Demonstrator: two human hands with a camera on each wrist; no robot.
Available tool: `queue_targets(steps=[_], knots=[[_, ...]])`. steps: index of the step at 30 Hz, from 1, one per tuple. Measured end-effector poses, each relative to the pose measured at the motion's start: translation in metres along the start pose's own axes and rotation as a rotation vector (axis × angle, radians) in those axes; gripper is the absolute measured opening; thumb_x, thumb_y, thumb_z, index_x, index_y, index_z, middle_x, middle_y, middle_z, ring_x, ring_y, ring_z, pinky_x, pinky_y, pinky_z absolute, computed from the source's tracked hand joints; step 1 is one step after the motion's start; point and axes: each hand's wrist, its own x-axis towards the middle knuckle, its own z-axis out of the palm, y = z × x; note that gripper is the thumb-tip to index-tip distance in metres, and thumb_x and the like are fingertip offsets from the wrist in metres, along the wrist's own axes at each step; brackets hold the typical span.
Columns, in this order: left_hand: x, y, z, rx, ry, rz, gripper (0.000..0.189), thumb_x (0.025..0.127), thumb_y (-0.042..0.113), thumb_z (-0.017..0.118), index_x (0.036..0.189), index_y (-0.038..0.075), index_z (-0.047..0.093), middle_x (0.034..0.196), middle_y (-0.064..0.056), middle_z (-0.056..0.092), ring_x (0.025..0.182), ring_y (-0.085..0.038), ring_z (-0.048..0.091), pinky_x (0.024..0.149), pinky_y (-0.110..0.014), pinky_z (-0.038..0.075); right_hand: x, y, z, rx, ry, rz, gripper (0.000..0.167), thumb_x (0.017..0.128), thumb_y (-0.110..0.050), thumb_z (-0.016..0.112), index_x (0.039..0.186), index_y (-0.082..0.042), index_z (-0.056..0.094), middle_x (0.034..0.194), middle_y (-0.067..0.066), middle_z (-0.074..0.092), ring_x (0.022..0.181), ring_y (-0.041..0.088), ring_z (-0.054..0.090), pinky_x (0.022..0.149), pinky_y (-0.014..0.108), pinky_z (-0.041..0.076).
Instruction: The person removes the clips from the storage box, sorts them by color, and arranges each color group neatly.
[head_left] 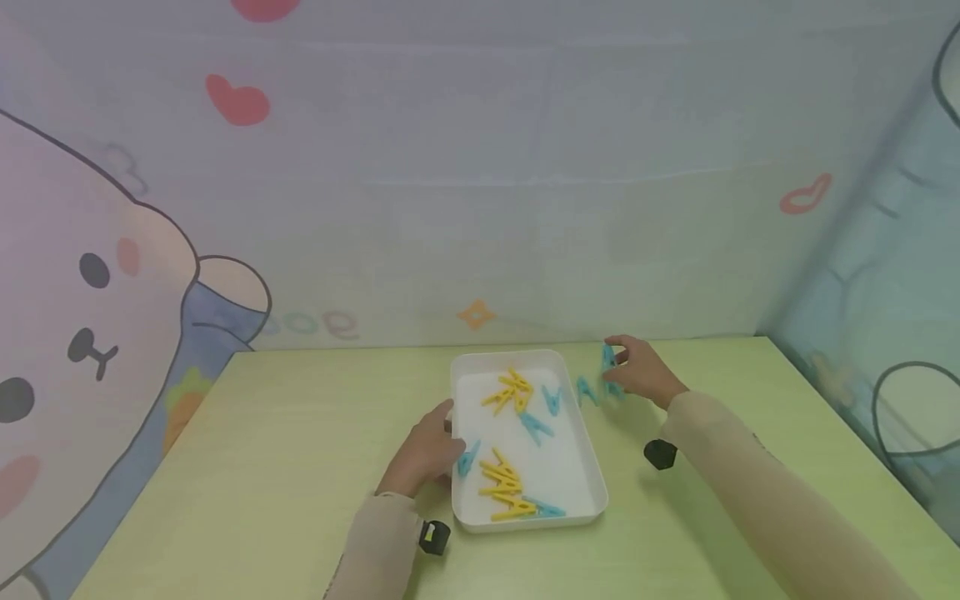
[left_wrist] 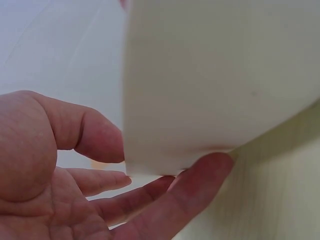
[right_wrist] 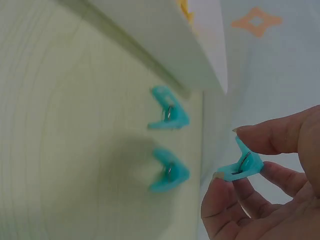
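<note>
A white tray holds several yellow clothespins and several blue clothespins. My left hand grips the tray's left wall; in the left wrist view the thumb and fingers lie on either side of its edge. Beyond the tray's right side, my right hand pinches a blue clothespin by its handles, held above the table. Two more blue clothespins lie on the table to the right of the tray, one nearer the tray and one beneath the hand.
The light wooden table ends at a pale printed cloth at the back. A cartoon bear is printed on its left part. A second cloth hangs along the right side.
</note>
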Motion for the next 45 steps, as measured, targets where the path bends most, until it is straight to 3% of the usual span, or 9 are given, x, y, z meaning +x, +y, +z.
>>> queue_targets(steps=[11,15,19,22,29,34,36,40,45], knots=[[0.003,-0.005,0.001,-0.001,-0.002,0.025,0.076,0.083,0.004,0.056,0.154,0.0,0.028,0.133,-0.023,0.055,0.111,-0.034,0.058,0.094,-0.053,0.046,-0.003,0.027,-0.016,-0.243,-0.008,0.084,0.068,0.082,-0.003,0.053,0.144,0.014,0.033,0.134,0.039,0.043,0.109,0.045,0.052,0.089,0.056,0.047],[0.004,-0.005,0.002,0.004,-0.001,0.028,0.077,0.083,0.004,0.056,0.154,0.001,0.028,0.133,-0.023,0.055,0.112,-0.034,0.057,0.095,-0.054,0.045,-0.001,0.037,-0.017,-0.285,-0.047,0.108,0.065,0.082,0.0,0.052,0.142,0.016,0.035,0.139,0.041,0.036,0.067,0.024,0.054,0.067,0.04,0.051],[0.003,-0.004,0.001,0.01,0.004,0.016,0.076,0.084,0.005,0.056,0.154,0.002,0.029,0.134,-0.022,0.055,0.112,-0.033,0.057,0.096,-0.053,0.044,0.004,0.046,-0.016,-0.278,-0.081,0.125,0.061,0.085,0.002,0.052,0.142,0.016,0.034,0.111,0.029,0.055,0.045,0.008,0.035,0.048,0.024,0.036],[0.003,-0.003,0.001,0.008,0.004,0.008,0.075,0.084,0.005,0.056,0.154,0.003,0.029,0.134,-0.021,0.055,0.111,-0.032,0.057,0.096,-0.053,0.044,0.005,0.048,-0.017,-0.299,-0.095,0.143,0.059,0.087,0.002,0.051,0.143,0.015,0.034,0.089,0.021,0.058,0.045,0.009,0.037,0.048,0.024,0.037],[0.002,-0.002,0.001,-0.002,0.001,0.002,0.076,0.083,0.005,0.056,0.155,0.002,0.029,0.133,-0.021,0.055,0.108,-0.03,0.058,0.092,-0.05,0.047,0.006,0.048,-0.017,-0.349,-0.12,0.145,0.059,0.087,0.001,0.054,0.141,0.014,0.037,0.139,0.042,0.037,0.061,0.018,0.05,0.058,0.031,0.049],[0.002,-0.002,0.002,0.004,0.001,0.005,0.075,0.084,0.005,0.056,0.154,0.002,0.029,0.133,-0.022,0.055,0.108,-0.031,0.058,0.092,-0.05,0.047,0.005,0.049,-0.016,-0.339,-0.118,0.132,0.063,0.085,0.002,0.058,0.143,0.015,0.035,0.099,0.024,0.067,0.05,0.013,0.042,0.052,0.028,0.044],[0.002,-0.002,0.002,0.006,0.003,0.001,0.075,0.085,0.006,0.056,0.154,0.002,0.029,0.134,-0.022,0.054,0.109,-0.031,0.057,0.093,-0.051,0.046,0.004,0.05,-0.016,-0.327,-0.121,0.131,0.066,0.085,0.002,0.059,0.144,0.015,0.033,0.073,0.007,0.063,0.046,0.01,0.037,0.05,0.025,0.042],[0.002,-0.002,0.002,0.004,0.004,-0.011,0.074,0.086,0.006,0.056,0.155,0.003,0.029,0.136,-0.022,0.053,0.109,-0.031,0.057,0.092,-0.05,0.047,0.002,0.046,-0.017,-0.324,-0.104,0.101,0.07,0.085,0.002,0.062,0.145,0.016,0.03,0.056,-0.001,0.047,0.045,0.011,0.033,0.054,0.029,0.044],[0.002,-0.001,0.002,0.016,0.011,-0.027,0.074,0.086,0.007,0.057,0.155,0.004,0.029,0.137,-0.021,0.053,0.107,-0.029,0.057,0.09,-0.048,0.048,-0.003,0.033,-0.02,-0.385,-0.002,-0.007,0.065,0.086,-0.003,0.067,0.14,0.019,0.036,0.105,0.034,0.062,0.092,0.047,0.058,0.09,0.055,0.048]])
